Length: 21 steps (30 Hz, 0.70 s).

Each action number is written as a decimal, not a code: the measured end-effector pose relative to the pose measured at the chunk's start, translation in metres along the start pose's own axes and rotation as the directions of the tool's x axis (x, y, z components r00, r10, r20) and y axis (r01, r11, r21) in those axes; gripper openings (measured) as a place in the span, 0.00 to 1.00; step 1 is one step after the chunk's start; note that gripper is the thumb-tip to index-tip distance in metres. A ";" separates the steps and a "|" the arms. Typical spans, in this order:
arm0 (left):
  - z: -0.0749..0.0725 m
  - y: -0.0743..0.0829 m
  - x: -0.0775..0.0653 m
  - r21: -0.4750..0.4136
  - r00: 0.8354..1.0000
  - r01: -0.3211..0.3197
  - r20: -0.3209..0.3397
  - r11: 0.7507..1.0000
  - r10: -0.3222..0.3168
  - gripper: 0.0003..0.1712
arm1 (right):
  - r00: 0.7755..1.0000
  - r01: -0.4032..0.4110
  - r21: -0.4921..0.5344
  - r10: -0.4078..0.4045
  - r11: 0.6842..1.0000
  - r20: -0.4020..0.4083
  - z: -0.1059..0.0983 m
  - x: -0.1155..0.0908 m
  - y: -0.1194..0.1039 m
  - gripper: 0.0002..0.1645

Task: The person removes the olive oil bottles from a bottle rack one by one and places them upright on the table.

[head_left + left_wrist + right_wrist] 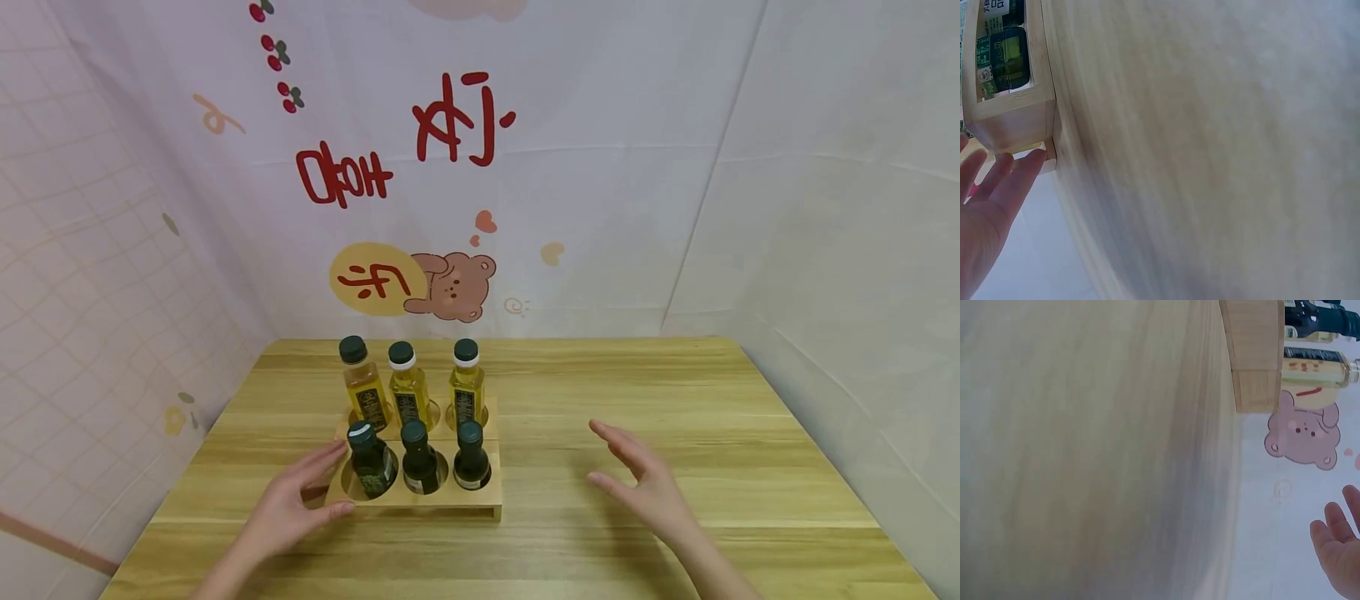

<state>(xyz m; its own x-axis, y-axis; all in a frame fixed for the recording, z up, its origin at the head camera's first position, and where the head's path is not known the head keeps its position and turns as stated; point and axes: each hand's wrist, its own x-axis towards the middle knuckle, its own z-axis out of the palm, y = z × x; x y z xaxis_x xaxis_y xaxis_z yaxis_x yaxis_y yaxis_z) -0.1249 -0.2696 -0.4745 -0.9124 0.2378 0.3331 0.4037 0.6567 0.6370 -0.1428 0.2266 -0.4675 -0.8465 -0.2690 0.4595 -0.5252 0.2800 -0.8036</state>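
Observation:
A two-tier wooden rack (483, 492) stands left of centre on the table, with bottles in round holes. Three dark green bottles with dark caps, one of them this bottle (372, 468), fill the front row. Behind them stand an amber oil bottle (367, 396) and two yellow oil bottles, such as the right one (467, 390). My left hand (288, 504) is at the rack's left end, fingers extended; in the left wrist view, fingertips overlap the end of the rack (1013, 122). Well right of the rack, my right hand (648, 492) hovers with fingers spread, holding nothing.
The light wooden table (675, 383) reaches back to a white cloth wall (600, 192) printed with a bear, cherries and red characters. More cloth hangs along the left and right sides.

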 end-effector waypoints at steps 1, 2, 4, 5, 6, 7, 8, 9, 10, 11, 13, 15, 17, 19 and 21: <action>0.000 -0.001 0.000 -0.009 1.000 -0.003 0.007 1.000 0.003 0.42 | 1.000 -0.001 0.019 0.001 1.000 0.004 0.002 0.000 0.000 0.39; 0.000 -0.001 0.000 -0.022 1.000 -0.004 0.015 1.000 0.004 0.41 | 1.000 -0.003 0.037 0.003 0.999 0.007 0.004 0.000 0.000 0.39; 0.000 -0.003 0.000 -0.062 0.999 -0.010 0.030 0.998 0.012 0.39 | 1.000 -0.005 0.073 0.004 0.997 0.014 0.007 0.001 -0.001 0.38; 0.000 -0.003 0.000 -0.078 0.999 -0.014 0.034 0.997 0.017 0.38 | 1.000 -0.008 0.087 0.007 0.996 0.018 0.009 0.002 -0.002 0.38; 0.000 -0.004 0.000 -0.088 0.999 -0.018 0.037 0.996 0.021 0.38 | 1.000 -0.019 0.105 0.017 0.994 0.022 0.011 0.002 -0.002 0.38; 0.000 -0.004 0.000 -0.095 0.999 -0.022 0.039 0.995 0.026 0.37 | 0.999 -0.023 0.118 0.020 0.993 0.028 0.013 0.002 -0.003 0.38; 0.000 -0.005 0.000 -0.094 0.999 -0.028 0.040 0.995 0.031 0.36 | 0.999 -0.030 0.136 0.026 0.990 0.032 0.015 0.003 -0.003 0.38; 0.000 -0.006 0.000 -0.085 0.998 -0.036 0.039 0.996 0.040 0.36 | 0.999 -0.022 0.150 0.017 0.988 0.031 0.018 0.003 -0.003 0.37; 0.000 -0.006 0.000 -0.091 0.998 -0.040 0.041 0.995 0.044 0.35 | 0.999 -0.013 0.165 0.008 0.986 0.031 0.020 0.004 -0.003 0.37; 0.000 -0.007 0.000 -0.103 0.998 -0.038 0.044 0.994 0.043 0.35 | 0.999 -0.007 0.180 0.001 0.984 0.033 0.023 0.004 -0.003 0.36; 0.000 -0.008 0.000 -0.125 0.998 -0.030 0.053 0.992 0.037 0.35 | 0.999 0.016 0.207 -0.024 0.978 0.032 0.028 0.006 -0.003 0.36; 0.001 -0.009 -0.001 -0.154 0.998 -0.014 0.063 0.988 0.024 0.34 | 0.998 0.039 0.225 -0.047 0.974 0.033 0.034 0.008 -0.003 0.35; 0.001 -0.010 -0.001 -0.188 0.997 0.016 0.076 0.982 -0.002 0.34 | 0.998 0.032 0.238 -0.043 0.971 0.039 0.039 0.010 -0.004 0.35; 0.001 -0.010 -0.001 -0.204 0.996 0.041 0.084 0.978 -0.025 0.34 | 0.998 0.015 0.245 -0.028 0.969 0.048 0.044 0.012 -0.005 0.34; 0.000 -0.010 -0.001 -0.223 0.994 0.070 0.095 0.972 -0.050 0.35 | 0.999 0.000 0.242 -0.012 0.970 0.050 0.050 0.014 -0.005 0.34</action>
<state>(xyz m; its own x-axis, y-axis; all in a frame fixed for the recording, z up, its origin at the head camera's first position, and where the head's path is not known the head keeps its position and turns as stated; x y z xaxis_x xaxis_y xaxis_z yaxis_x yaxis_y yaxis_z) -0.1279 -0.2763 -0.4815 -0.9336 0.2717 0.2335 0.3436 0.4953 0.7979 -0.1473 0.1758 -0.4758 -0.8346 -0.3181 0.4498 -0.4881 0.0484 -0.8714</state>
